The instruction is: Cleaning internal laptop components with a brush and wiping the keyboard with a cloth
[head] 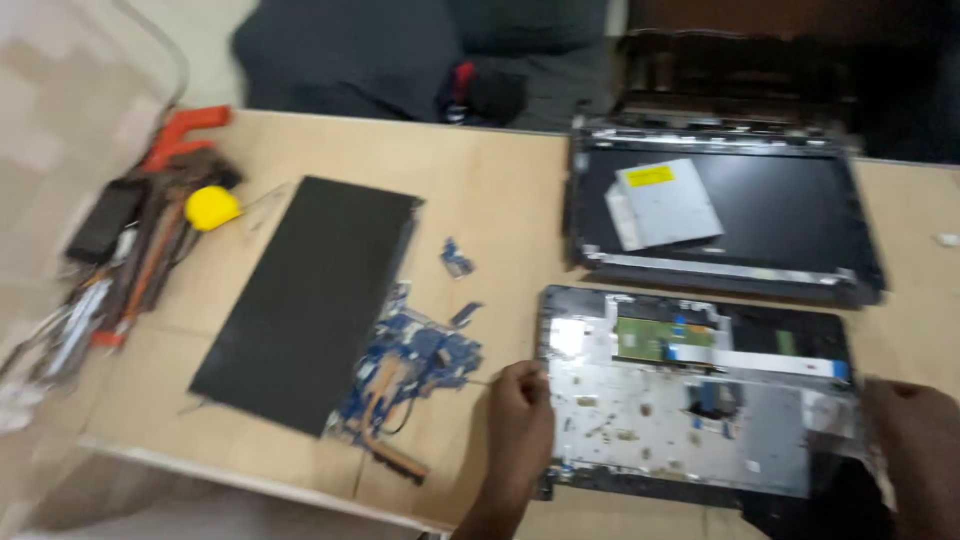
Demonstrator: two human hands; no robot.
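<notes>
Left: tools (130, 250)
Centre: panel (310, 300) over motherboard (415, 365)
Right: case (690, 400) in front of lid (800, 215); drive (665, 203) on lid

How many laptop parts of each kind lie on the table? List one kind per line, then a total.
Black flat panel: 1
Blue circuit boards, large and small: 2
Lid shell: 1
Silver drive: 1
Keyboard shell, held by left hand and right hand: 1
Total: 6

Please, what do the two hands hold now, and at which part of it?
Both hold the opened laptop base. The left hand grips its left edge; the right hand is at its right edge, though blur hides that grip.
</notes>
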